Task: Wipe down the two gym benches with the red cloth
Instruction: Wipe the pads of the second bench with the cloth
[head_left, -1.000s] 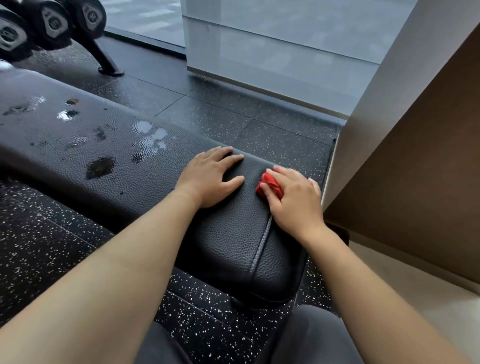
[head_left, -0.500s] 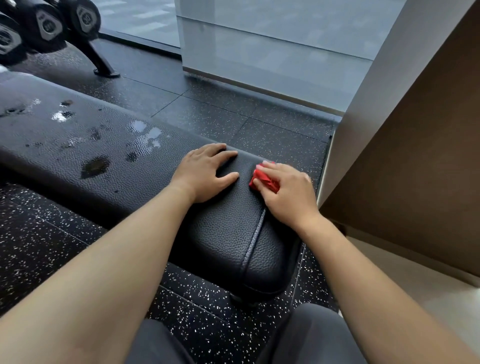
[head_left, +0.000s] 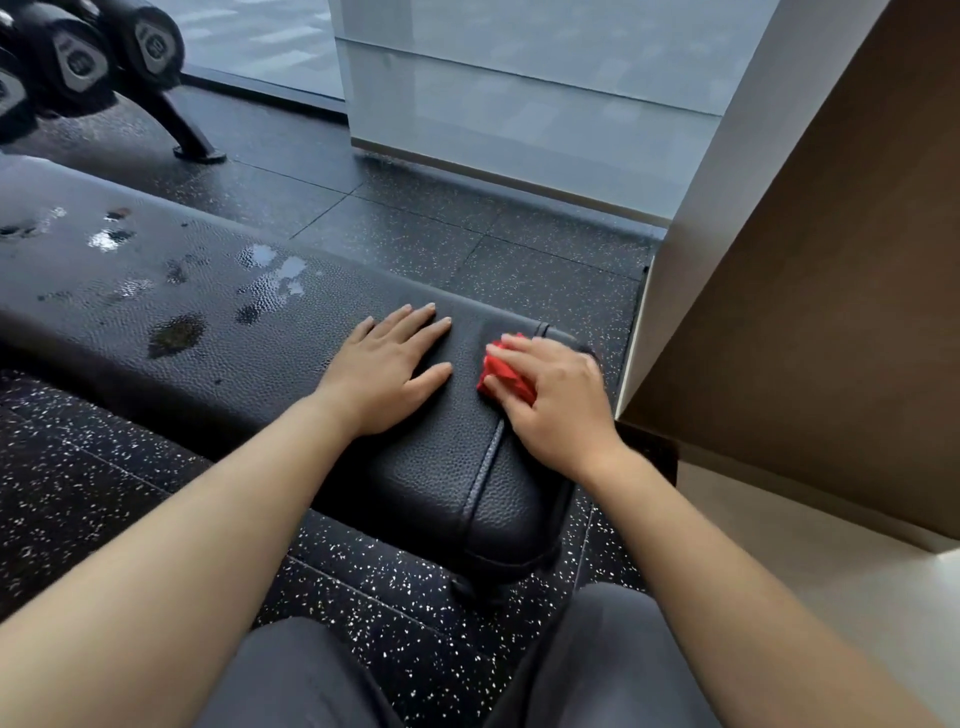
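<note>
- Your right hand (head_left: 558, 400) holds the red cloth (head_left: 501, 371), bunched into a small wad under curled fingers. It presses the cloth on the near end of the bench (head_left: 208, 312), just beside the stitched seam.
- Your left hand (head_left: 387, 371) lies flat on the pad with the fingers spread and holds nothing.
- The cloth looks soft and light. It will likely slip from a loose grip, so I would cover it with the whole palm.
- The pad is black and grained, probably a little yielding. Wet patches (head_left: 174, 335) lie farther to your left, not yet wiped.
- Around you are a speckled floor (head_left: 441, 234), dumbbells (head_left: 78, 57) at the far left, a glass panel (head_left: 519, 104) behind, and a brown wall (head_left: 810, 260) close at the right. A second bench is not in view.
</note>
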